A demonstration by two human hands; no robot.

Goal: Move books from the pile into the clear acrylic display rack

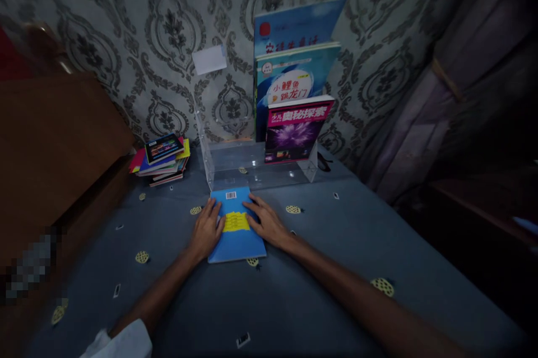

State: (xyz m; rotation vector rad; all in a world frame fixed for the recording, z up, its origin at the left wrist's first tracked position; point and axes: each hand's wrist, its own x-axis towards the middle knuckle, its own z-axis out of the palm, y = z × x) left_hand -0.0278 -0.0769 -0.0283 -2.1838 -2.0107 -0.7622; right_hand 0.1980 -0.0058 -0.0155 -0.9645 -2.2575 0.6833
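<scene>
A blue book (pixel 236 247) with a yellow patch and a barcode lies flat on the cloth-covered table, back cover up. My left hand (pixel 207 229) rests along its left edge, fingers stretched out over the cover. From the other side, my right hand (pixel 265 220) lies on the right edge with its fingers apart. Just beyond the book stands a clear acrylic rack (pixel 235 157). Its right side holds upright books in steps: a purple and pink book (pixel 294 133) in front, a teal book (pixel 294 80) behind it, and a taller blue book (pixel 300 24) at the back.
A pile of books (pixel 165 159) sits left of the rack. A wooden cabinet (pixel 59 150) borders the table on the left. Patterned wallpaper (pixel 174 22) rises behind, with a white label (pixel 209 60) in front of it. A tied curtain (pixel 424 117) hangs at the right.
</scene>
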